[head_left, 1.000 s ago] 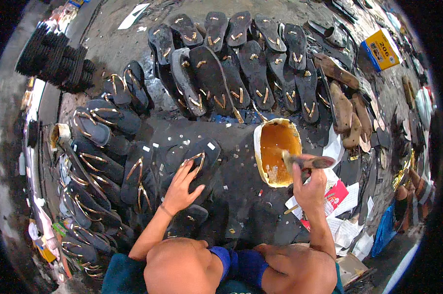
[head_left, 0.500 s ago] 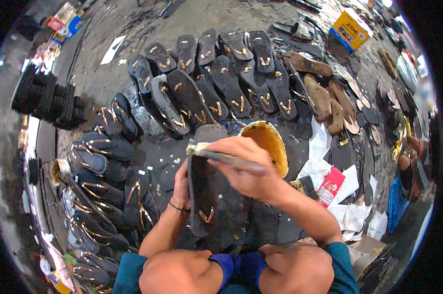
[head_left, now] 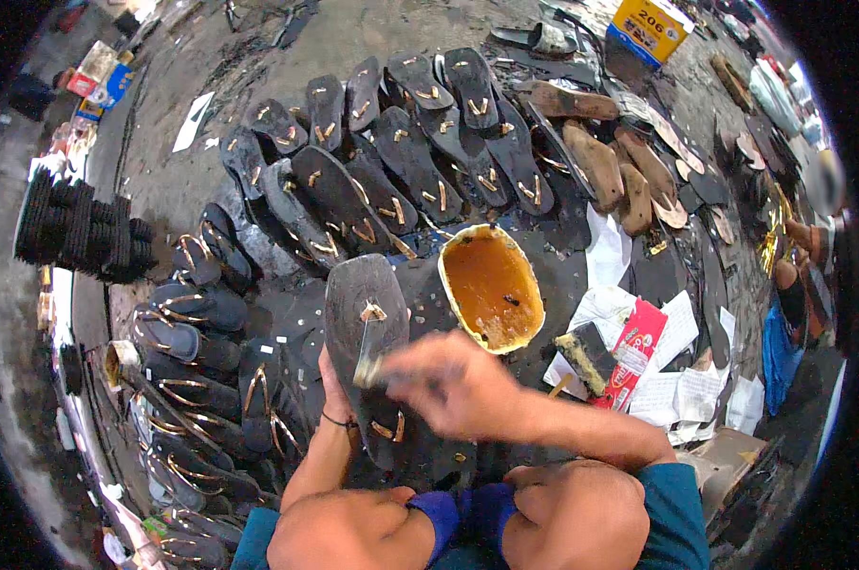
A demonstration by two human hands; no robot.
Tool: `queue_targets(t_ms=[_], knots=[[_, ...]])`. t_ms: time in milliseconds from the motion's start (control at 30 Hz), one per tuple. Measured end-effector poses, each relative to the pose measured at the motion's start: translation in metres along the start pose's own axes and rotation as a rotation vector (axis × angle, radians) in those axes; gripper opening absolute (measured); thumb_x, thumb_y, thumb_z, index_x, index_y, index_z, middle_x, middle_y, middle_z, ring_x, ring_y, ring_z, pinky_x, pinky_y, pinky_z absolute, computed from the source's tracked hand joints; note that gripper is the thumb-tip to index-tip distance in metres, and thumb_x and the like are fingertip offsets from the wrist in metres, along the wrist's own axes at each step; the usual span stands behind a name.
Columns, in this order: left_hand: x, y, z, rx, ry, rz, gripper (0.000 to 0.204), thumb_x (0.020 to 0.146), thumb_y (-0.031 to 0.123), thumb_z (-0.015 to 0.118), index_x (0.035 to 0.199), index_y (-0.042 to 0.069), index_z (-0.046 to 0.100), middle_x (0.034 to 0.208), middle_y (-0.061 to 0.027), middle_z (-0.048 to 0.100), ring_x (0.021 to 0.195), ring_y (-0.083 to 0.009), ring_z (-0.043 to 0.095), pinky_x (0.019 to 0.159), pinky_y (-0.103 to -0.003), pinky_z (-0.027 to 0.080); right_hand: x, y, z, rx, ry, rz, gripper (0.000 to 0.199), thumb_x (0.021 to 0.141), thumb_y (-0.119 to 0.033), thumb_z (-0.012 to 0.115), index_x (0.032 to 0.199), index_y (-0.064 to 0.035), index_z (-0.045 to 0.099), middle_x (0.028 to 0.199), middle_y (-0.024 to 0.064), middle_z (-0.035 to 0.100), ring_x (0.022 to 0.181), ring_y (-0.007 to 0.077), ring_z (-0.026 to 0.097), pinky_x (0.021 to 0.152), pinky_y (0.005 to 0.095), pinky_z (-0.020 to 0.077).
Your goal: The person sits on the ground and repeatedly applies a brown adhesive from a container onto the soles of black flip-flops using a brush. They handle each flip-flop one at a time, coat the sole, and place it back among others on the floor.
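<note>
In front of me a dark sandal sole [head_left: 361,285] is held up with its flat underside facing me, gold strap ends folded out at the toe and heel. My left hand [head_left: 335,388] is closed on its left edge, the fingers mostly hidden behind it. My right hand [head_left: 453,385] grips a glue brush [head_left: 368,371], its pale bristles at the middle of the sole. A thin string of glue stretches from the toe strap ends to the bristles. Beyond my right hand stands a tub of amber glue [head_left: 494,285] with a crusted pale rim.
Rows of dark soles [head_left: 415,161] with gold strap ends lie ahead. Finished-looking sandals [head_left: 192,389] crowd the left, near a stack of black soles [head_left: 73,228]. At right are brown wooden-looking foot forms [head_left: 591,161], papers [head_left: 681,394], a red packet [head_left: 635,351] and a glue-smeared block [head_left: 589,356].
My right hand has moved down and toward me, bringing the brush from the sole's toe end to its middle. The sole now faces me more fully, and the view has shifted, uncovering the glue tub.
</note>
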State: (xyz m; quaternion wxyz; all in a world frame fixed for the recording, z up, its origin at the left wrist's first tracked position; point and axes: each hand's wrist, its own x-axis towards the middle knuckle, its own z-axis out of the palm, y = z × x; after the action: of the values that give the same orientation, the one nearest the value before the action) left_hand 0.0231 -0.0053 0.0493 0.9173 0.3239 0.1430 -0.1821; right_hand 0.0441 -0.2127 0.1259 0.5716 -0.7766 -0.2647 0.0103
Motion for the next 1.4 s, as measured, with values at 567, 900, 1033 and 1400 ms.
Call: queue_targets(t_ms=[567,900,1033,1400], knots=[[-0.01,0.01,-0.045,0.085,0.249,0.023,0.075,0.098,0.053,0.04,0.154,0.002,0.033,0.154,-0.0299,0.035,0.139,-0.0445,0.041,0.114,-0.052,0.038,-0.07,0.064,-0.086,-0.83,-0.031,0.563,0.027,0.088,-0.027,0.073,0.106,-0.0074,0.072,0.097,0.0196,0.071,0.089,0.0346,0.068,0.078,0.0441,0.054],[0.022,-0.015,0.006,-0.104,0.192,-0.269,0.063,0.099,0.055,0.039,0.136,0.007,0.057,0.129,-0.0138,0.064,0.108,-0.031,0.066,0.095,-0.044,0.054,-0.036,0.012,-0.103,0.639,0.275,0.758,0.029,0.097,-0.018,0.067,0.122,-0.0039,0.062,0.106,0.0034,0.069,0.092,0.0117,0.065,0.076,0.0296,0.0526],[0.021,-0.01,0.055,0.26,0.253,-0.238,0.064,0.1,0.055,0.038,0.138,0.006,0.056,0.13,-0.0139,0.064,0.112,-0.0294,0.066,0.098,-0.045,0.054,0.022,0.014,-0.046,0.159,0.161,0.263,0.033,0.087,-0.01,0.077,0.117,-0.0026,0.066,0.107,0.006,0.07,0.095,0.0183,0.069,0.081,0.0328,0.0542],[-0.002,0.007,0.04,0.087,-0.076,0.102,0.083,0.091,0.058,0.05,0.152,0.003,0.036,0.15,-0.0233,0.044,0.135,-0.036,0.048,0.113,-0.05,0.043,0.049,0.031,-0.052,-0.021,0.295,0.154,0.02,0.089,-0.007,0.072,0.108,-0.0027,0.069,0.094,0.0121,0.073,0.085,0.0304,0.07,0.074,0.0365,0.0547]])
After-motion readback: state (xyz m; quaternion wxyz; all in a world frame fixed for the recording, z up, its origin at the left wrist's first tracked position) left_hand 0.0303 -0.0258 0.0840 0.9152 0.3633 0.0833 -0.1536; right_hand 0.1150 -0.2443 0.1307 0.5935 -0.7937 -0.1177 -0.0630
